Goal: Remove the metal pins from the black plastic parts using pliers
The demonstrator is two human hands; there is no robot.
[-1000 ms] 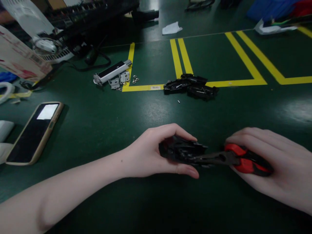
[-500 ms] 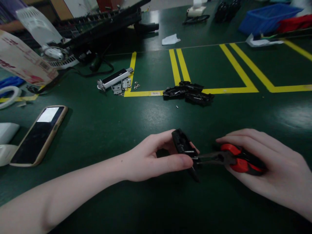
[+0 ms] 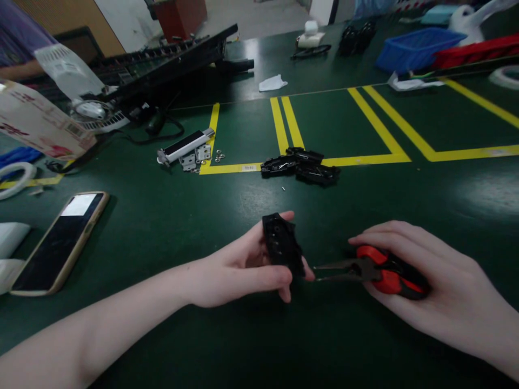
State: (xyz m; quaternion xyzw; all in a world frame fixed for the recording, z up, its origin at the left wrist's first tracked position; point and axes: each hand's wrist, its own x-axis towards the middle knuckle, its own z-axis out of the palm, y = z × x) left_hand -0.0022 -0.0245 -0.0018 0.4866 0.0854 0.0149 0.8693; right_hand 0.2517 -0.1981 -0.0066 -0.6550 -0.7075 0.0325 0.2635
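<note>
My left hand [image 3: 243, 273] holds a black plastic part [image 3: 282, 241] between thumb and fingers, its hollow side facing up. To the right, my right hand [image 3: 433, 275] is wrapped round red-and-black long-nose pliers [image 3: 379, 270]. The plier jaws are slightly parted and point left, just short of the left fingertips, with nothing visible between them. Farther back, several similar black parts [image 3: 318, 173] lie in a cluster across the yellow tape. A tiny metal pin [image 3: 283, 188] rests on the green table [image 3: 182, 227] in front of them.
At the left lie a phone [image 3: 60, 240] and a white tape ring [image 3: 18, 181]. Metal brackets [image 3: 188, 162] and small rings [image 3: 219, 156] sit beside a black-and-white device [image 3: 186, 146]. A blue bin [image 3: 419, 51] stands at the back right.
The black part has turned in my left hand and moved left, away from the plier tips, which were touching it. The pliers have shifted slightly left, and the camera view has tilted up a little.
</note>
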